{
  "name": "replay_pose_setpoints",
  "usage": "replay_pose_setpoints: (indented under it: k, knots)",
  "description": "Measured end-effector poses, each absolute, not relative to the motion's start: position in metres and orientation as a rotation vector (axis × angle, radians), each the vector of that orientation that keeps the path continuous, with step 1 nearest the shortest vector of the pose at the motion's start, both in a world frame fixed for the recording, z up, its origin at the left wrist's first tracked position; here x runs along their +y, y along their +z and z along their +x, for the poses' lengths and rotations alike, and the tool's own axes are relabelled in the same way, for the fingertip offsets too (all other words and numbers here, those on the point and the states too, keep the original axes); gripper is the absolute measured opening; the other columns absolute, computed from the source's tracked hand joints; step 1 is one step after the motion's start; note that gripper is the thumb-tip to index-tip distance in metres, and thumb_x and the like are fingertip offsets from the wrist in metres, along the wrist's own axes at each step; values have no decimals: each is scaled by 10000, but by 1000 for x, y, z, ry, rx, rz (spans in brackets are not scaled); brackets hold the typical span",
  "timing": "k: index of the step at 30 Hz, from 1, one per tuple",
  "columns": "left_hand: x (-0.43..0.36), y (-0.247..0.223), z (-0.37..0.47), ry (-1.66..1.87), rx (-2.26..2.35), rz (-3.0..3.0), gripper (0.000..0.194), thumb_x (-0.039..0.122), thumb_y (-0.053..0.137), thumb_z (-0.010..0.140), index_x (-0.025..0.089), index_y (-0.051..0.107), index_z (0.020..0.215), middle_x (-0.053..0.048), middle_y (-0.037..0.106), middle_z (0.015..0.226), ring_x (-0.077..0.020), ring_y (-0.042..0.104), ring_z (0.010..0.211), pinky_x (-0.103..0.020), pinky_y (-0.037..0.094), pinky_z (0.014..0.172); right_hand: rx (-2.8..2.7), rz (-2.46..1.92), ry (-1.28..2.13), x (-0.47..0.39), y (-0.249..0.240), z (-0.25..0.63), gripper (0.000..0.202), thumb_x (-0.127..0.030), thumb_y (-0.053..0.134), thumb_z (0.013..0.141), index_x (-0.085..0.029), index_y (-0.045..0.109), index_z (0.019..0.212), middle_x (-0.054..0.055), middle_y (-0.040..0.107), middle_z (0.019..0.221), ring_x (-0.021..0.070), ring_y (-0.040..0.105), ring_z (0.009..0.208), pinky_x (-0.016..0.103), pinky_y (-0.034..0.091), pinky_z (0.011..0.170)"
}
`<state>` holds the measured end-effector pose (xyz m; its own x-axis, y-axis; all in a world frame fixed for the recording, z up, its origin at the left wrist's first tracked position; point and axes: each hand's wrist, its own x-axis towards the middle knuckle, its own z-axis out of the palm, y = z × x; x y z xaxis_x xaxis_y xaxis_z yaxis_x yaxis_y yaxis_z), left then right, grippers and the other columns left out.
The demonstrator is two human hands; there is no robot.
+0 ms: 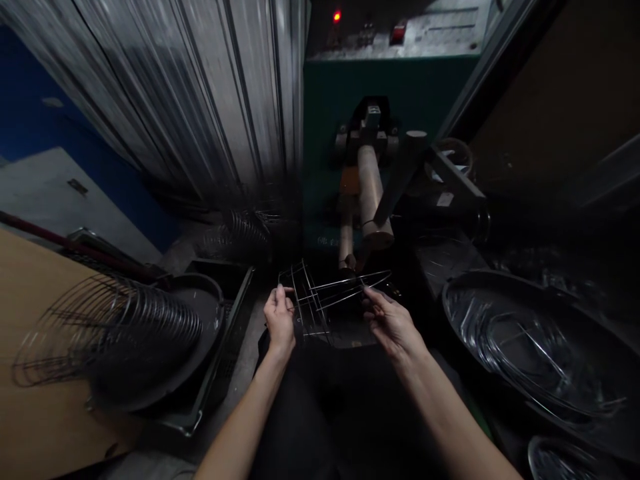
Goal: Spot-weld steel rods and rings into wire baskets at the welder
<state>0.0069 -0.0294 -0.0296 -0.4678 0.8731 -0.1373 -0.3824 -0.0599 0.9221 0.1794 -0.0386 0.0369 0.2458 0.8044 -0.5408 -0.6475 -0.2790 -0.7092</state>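
Note:
A thin metal wire frame (313, 297) hangs between my two hands, just below the machine's cylindrical arms. My left hand (280, 320) pinches its left side between thumb and fingers. At its right side, my right hand (390, 320) holds a pointed wire part that crosses the frame; whether the two are joined cannot be made out. The machine's thick upper rod (371, 190) and thinner lower rod (347, 237) stand above and beyond the wires.
On the left, a dark round tray (213, 287) bears a row of curved wire pieces (165, 317). To the right, a black basin (455, 283) holds many loose wires (500, 333). A green machine body (325, 133) with a red light rises ahead.

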Motion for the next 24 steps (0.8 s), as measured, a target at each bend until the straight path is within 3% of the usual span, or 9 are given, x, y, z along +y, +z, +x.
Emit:
replay_pose_setpoints:
  k: [17, 21, 24]
  knots:
    - [-19, -11, -4, 1613, 1191, 538, 391, 508, 630, 734, 120, 577, 749, 107, 274, 432, -13, 224, 357, -147, 166, 375, -100, -1180, 1436, -25, 46, 171, 144, -41, 744, 610, -122, 635, 658, -21, 600, 575, 51, 539, 479, 94, 374, 337]
    - [-19, -6, -4, 1584, 1153, 479, 326, 444, 630, 748, 125, 567, 758, 119, 251, 423, -10, 195, 338, -148, 146, 365, -102, -1169, 1441, -33, 40, 177, 144, -108, 774, 635, -136, 646, 696, -25, 611, 617, 50, 546, 491, 104, 394, 348]
    - [-15, -6, -4, 1611, 1174, 460, 306, 426, 614, 761, 125, 557, 747, 122, 245, 409, -12, 190, 334, -150, 135, 363, -114, -1183, 1405, -43, 31, 187, 229, -171, 831, 579, -145, 641, 704, -31, 595, 610, 50, 541, 495, 106, 401, 362]
